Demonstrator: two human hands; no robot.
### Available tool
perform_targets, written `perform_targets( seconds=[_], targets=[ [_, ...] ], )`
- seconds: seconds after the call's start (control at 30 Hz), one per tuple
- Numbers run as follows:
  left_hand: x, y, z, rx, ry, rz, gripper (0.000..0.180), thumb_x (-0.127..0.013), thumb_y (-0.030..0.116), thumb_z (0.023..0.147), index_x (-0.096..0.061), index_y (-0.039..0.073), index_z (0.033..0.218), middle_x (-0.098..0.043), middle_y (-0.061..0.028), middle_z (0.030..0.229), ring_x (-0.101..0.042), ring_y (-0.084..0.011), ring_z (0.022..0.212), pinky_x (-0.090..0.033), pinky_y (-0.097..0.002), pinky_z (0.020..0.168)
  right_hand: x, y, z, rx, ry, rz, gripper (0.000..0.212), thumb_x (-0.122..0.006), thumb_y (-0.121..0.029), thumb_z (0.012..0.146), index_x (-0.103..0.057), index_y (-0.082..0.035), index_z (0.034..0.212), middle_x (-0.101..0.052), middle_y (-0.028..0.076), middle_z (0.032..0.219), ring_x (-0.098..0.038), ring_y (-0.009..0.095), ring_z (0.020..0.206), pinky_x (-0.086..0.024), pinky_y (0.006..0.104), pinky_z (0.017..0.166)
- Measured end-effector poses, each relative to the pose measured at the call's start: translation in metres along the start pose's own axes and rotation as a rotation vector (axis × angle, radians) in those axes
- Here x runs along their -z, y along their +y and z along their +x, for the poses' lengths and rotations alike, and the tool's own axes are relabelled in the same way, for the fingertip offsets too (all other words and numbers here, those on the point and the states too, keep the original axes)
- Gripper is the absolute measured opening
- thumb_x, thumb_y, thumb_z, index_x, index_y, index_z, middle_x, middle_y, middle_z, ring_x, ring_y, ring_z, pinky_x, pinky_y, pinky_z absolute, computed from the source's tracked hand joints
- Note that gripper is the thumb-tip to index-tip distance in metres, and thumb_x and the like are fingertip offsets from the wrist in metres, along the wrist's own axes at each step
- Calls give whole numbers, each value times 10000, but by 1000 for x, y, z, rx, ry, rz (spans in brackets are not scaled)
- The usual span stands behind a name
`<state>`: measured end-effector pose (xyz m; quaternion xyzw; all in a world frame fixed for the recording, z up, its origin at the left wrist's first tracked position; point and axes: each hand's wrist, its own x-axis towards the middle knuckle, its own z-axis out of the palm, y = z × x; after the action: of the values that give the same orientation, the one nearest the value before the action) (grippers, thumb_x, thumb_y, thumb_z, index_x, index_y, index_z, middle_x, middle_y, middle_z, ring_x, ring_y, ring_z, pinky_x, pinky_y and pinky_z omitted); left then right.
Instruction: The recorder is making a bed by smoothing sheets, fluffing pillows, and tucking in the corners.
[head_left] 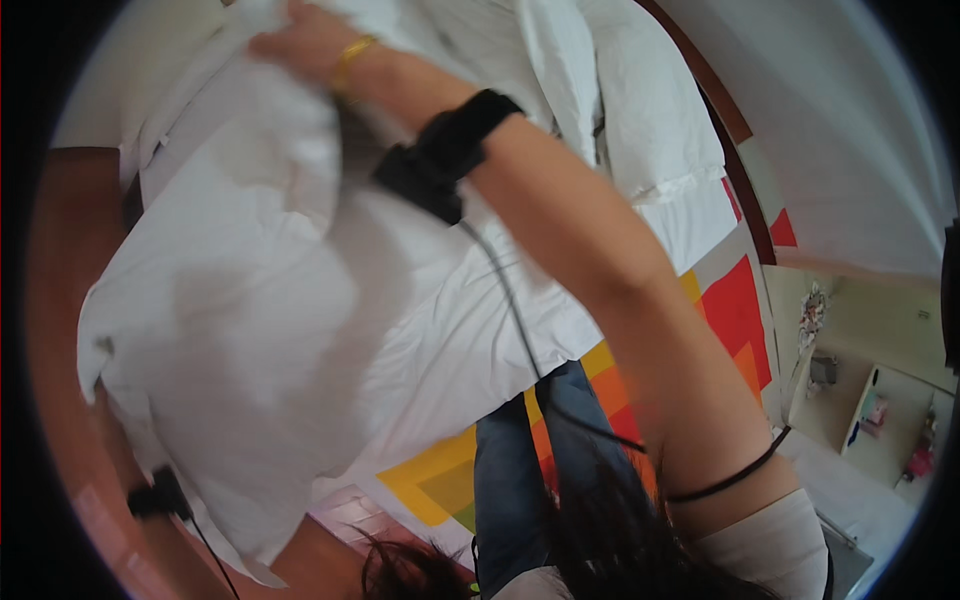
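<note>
A large white duvet (270, 330) is lifted and spread across the left of the head view, with soft folds and shadows on it. At the far left my left hand (101, 398) is mostly covered by its edge, where the fabric puckers around the grip. My right arm reaches across to the upper left. There my right hand (300, 45), smeared by motion, is closed at the upper part of the duvet. A yellow bracelet (354, 60) circles the right wrist, and a black strapped device (440, 150) with a cable sits on that forearm.
Puffy white bedding (650, 110) lies on the bed at the upper right. Below it, a colourful block-patterned cloth (735, 320) shows beside my jeans-clad legs (510, 490). White shelves (890, 420) holding small items stand at the right, and reddish-brown flooring (65, 260) shows at the left.
</note>
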<state>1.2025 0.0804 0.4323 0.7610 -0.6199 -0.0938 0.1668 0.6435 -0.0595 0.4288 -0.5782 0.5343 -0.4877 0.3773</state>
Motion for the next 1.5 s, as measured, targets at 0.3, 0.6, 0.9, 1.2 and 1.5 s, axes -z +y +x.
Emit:
perform_targets(
  seconds=[0.3, 0.6, 0.9, 1.2, 1.5],
  targets=[
    [-213, 178, -81, -514, 85, -61, 434, -536, -12, 668, -371, 27, 1068, -416, -105, 1029, -390, -239, 978, -314, -321, 843, -46, 180, -263, -412, -86, 25, 267, -500, -271, 745, -511, -12, 809, -549, 128, 725, -533, 253, 681, -417, 331, 612],
    [-416, 261, -406, -687, -843, -330, 116, -527, 107, 656, -513, 93, 771, -484, -43, 759, -485, -214, 765, -393, -339, 626, 120, 310, -521, -538, -709, -977, 110, -503, -174, 691, -518, -85, 755, -521, 79, 770, -519, 241, 777, -415, 380, 653],
    [-521, 353, -483, -570, -644, 45, 335, -589, 159, 645, -458, 106, 948, -460, -51, 884, -450, -200, 866, -367, -337, 701, 215, 379, -506, 314, -1033, -1161, 208, -468, -174, 719, -467, -108, 916, -454, 36, 870, -449, 169, 845, -361, 311, 685],
    [-557, 380, -501, -574, -623, -14, 108, -483, 141, 680, -486, 94, 777, -479, -52, 765, -484, -198, 750, -373, -317, 632, 235, 401, -501, 530, -1073, -862, 97, -454, -156, 695, -492, -105, 769, -465, 9, 787, -447, 147, 803, -340, 285, 718],
    [-572, 392, -547, -505, -818, -252, 116, -553, 138, 664, -507, 48, 721, -506, -87, 741, -522, -243, 755, -428, -331, 678, 252, 402, -509, 608, -1406, -783, 86, -478, -172, 678, -508, -103, 719, -471, 10, 736, -453, 159, 782, -344, 275, 699]
  ],
)
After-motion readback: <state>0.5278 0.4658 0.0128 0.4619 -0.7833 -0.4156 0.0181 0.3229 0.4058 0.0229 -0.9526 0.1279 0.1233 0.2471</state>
